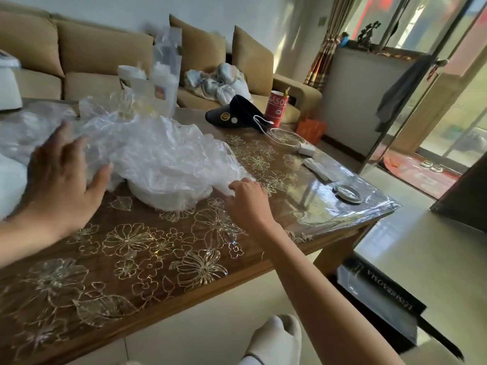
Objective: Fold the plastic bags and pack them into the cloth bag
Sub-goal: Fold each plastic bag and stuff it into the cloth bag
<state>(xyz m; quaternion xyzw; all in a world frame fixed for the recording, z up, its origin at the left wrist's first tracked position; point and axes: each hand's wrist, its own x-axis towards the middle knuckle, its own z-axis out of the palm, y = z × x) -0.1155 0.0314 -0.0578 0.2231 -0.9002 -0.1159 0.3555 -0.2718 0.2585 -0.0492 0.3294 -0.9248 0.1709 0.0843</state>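
A crumpled clear plastic bag (163, 151) lies spread on the brown flower-patterned table (147, 259). It drapes over a round white object (168, 198). My right hand (247, 204) pinches the bag's near right corner against the table. My left hand (63, 180) hovers with fingers spread at the bag's left side, blurred, touching or just above the plastic. More clear plastic bags (29, 127) lie piled at the far left. An upright white bag with a printed label (155, 88) stands behind the pile; I cannot tell whether it is cloth.
A black cap (234, 114), a red cup (278, 109), a white charger with cable (303, 146) and a round ashtray (347, 193) sit on the table's right half. A beige sofa (92, 54) with bundled bags stands behind. A black box (382, 304) lies on the floor at right.
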